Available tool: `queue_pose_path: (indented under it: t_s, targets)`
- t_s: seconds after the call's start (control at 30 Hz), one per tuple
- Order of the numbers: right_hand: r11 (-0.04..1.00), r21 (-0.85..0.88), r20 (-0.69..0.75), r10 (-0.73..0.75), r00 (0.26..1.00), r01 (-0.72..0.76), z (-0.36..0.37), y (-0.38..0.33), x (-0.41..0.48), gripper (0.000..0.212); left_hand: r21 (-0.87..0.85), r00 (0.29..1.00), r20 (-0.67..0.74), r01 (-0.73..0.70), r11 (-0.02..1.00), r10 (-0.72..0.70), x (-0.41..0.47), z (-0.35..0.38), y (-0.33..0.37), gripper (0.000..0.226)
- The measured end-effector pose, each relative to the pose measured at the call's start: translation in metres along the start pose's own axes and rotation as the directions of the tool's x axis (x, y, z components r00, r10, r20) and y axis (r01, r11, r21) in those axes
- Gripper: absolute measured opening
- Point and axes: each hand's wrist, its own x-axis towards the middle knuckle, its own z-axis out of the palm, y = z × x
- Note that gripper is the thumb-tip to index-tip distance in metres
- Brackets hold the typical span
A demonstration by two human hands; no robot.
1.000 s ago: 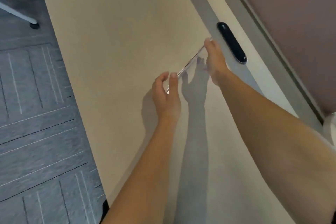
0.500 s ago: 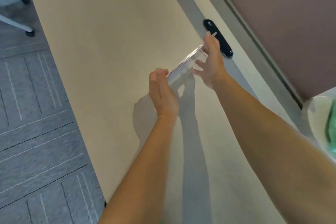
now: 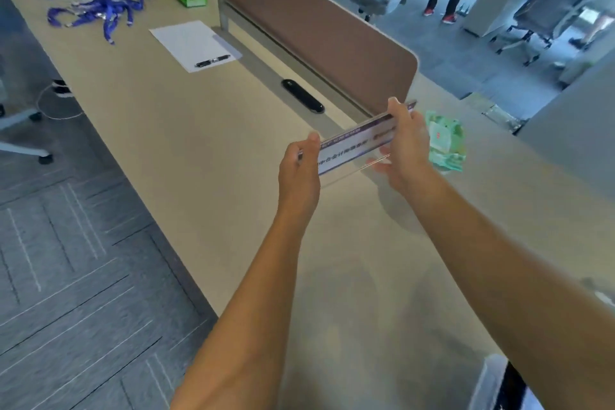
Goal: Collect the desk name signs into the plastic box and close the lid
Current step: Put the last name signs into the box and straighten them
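A clear acrylic desk name sign (image 3: 349, 150) with a white and purple printed insert hangs above the beige desk (image 3: 199, 150), held at both ends. My left hand (image 3: 299, 166) pinches its near left end. My right hand (image 3: 404, 146) grips its far right end, fingers spread behind the clear plate. The sign is lifted off the desk and tilted, printed face toward me. No plastic box is clearly in view; a pale translucent edge (image 3: 489, 383) shows at the bottom right corner.
A green tissue pack (image 3: 446, 143) lies just right of my right hand. A black cable grommet (image 3: 303, 96), a paper sheet with pen (image 3: 193, 43), blue lanyards (image 3: 96, 8) and a brown divider panel (image 3: 319, 36) lie farther along. People and chairs stand beyond.
Both hands lifted the sign off the desk and turned its printed face toward me. The camera tilted up, bringing the divider, lanyards and room into view.
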Motion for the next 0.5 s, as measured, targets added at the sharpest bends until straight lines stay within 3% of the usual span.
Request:
queue_pose_path:
  t_s: [0.17, 0.3, 0.4, 0.5]
  targets:
    - [1.000, 0.021, -0.065, -0.014, 0.998, 0.016, -0.107, -0.030, -0.069, 0.037, 0.143, 0.926, 0.351, 0.095, 0.985, -0.140, -0.095, 0.022, 0.022, 0.041]
    - [1.000, 0.005, -0.062, -0.022, 0.998, 0.023, -0.191, -0.042, -0.117, 0.033, 0.274, 0.755, 0.609, 0.088, 0.958, -0.243, -0.154, 0.046, 0.030, 0.053]
    - [0.999, 0.007, -0.061, -0.038, 0.997, 0.038, -0.238, -0.044, -0.145, 0.017, 0.292, 0.634, 0.718, 0.102, 0.951, -0.288, -0.190, 0.066, 0.020, 0.076]
    - [0.998, -0.023, -0.079, -0.066, 0.995, 0.064, -0.279, -0.040, -0.172, 0.012, 0.299, 0.548, 0.787, 0.063, 0.952, -0.283, -0.226, 0.087, 0.007, 0.079]
